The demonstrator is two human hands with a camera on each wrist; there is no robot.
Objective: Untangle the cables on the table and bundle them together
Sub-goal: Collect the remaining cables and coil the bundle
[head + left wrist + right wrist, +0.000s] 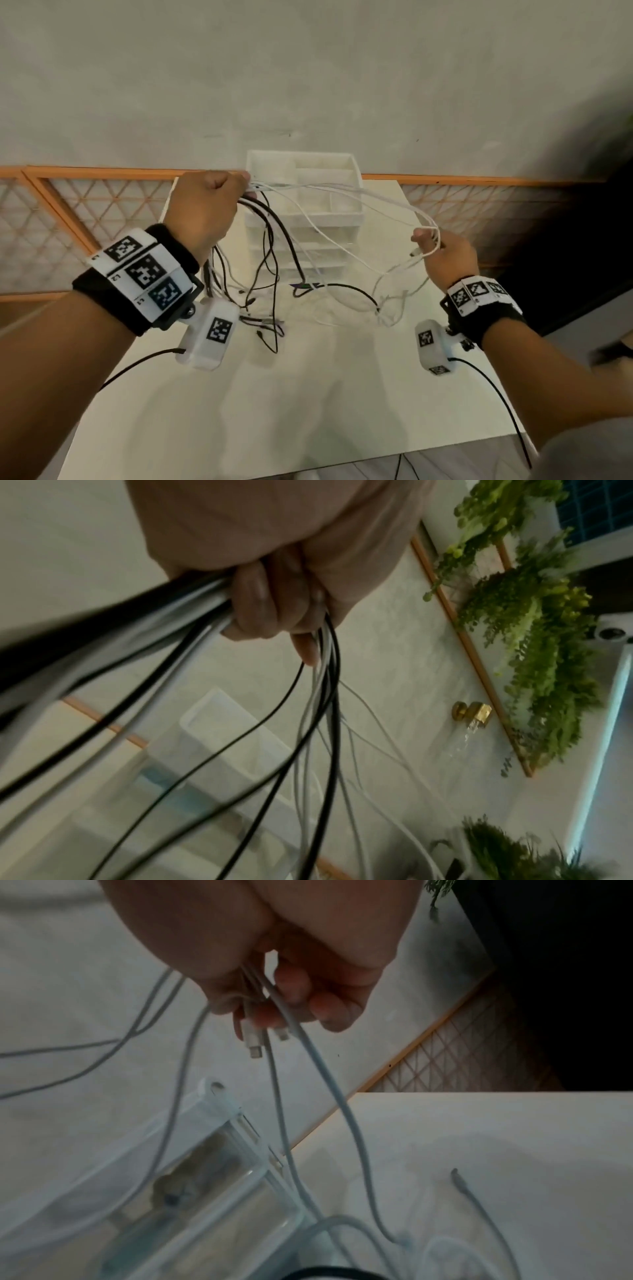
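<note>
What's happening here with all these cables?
A person is sorting a tangle over a white table. The left hand grips a bunch of black and white cables, lifted. The right hand holds white cables near their plug ends. Loose ends trail on the table before a white drawer unit.

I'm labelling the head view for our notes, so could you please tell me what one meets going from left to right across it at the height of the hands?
Left hand gripping the black cables → white drawer organizer → white cables strung across → right hand holding their ends.
</note>
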